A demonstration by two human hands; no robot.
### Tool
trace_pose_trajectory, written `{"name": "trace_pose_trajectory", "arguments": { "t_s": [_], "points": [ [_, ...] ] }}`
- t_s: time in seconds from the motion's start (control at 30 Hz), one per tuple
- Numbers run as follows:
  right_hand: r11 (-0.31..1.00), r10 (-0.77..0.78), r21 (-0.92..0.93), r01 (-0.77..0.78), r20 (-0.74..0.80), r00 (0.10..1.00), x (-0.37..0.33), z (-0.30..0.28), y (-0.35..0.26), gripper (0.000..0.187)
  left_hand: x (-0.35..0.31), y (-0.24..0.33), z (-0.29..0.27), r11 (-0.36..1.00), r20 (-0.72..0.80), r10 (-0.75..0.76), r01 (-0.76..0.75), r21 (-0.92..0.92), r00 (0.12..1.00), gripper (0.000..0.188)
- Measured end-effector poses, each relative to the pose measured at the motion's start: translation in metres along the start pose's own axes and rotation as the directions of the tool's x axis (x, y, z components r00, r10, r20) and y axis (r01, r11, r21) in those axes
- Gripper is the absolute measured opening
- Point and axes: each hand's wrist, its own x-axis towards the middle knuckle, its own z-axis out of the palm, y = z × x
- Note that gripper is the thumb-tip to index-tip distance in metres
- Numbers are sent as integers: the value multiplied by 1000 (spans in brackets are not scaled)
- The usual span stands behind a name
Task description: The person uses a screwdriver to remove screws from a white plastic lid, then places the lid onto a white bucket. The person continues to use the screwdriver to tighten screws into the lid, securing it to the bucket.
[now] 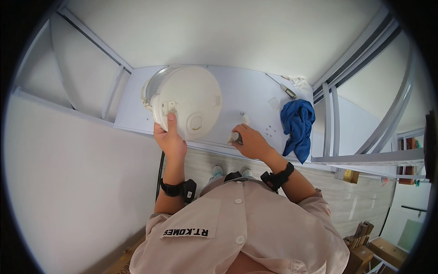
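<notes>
A round, white appliance (pixel 197 89), which looks like a rice cooker lid, stands tilted on the left of the white table. My left hand (pixel 171 139) grips its near-left edge, thumb on top beside a small recessed fitting; the fingers beneath are hidden. A clear, shiny rim (pixel 157 82) shows behind it. My right hand (pixel 253 144) is closed round a small, grey, round-ended thing (pixel 236 137) with a pale piece beside it; its kind is unclear. Just beyond that hand lies a small, whitish part (pixel 245 118). Several tiny screws (pixel 269 131) are scattered to its right.
A screwdriver (pixel 287 90) with a grey-green handle lies at the back right, near crumpled white material (pixel 299 83) and a small translucent piece (pixel 273 103). A bunched blue cloth (pixel 299 123) hangs toward the front edge. Metal frames flank the table; cardboard boxes (pixel 360 258) stand lower right.
</notes>
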Motion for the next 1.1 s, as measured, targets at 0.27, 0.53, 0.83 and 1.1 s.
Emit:
{"name": "trace_pose_trajectory", "arguments": {
  "t_s": [0.27, 0.53, 0.83, 1.1],
  "points": [
    [978, 135, -164, -128, 29, 990, 12, 31, 37, 36, -10, -18, -24, 981, 119, 86, -106, 165, 989, 38],
    [953, 219, -194, -231, -82, 972, 24, 55, 63, 32, -15, -18, -27, 975, 195, 105, -140, 171, 975, 40],
    [956, 222, -167, -240, -119, 968, 32, 47, 63, 48, -18, -20, -29, 952, 256, 92, -160, 259, 962, 32],
    [984, 161, -40, -176, -243, 957, 16, 8, 33, 47, -26, -35, -18, 740, 519, 112, -420, 526, 847, 31]
  ]
}}
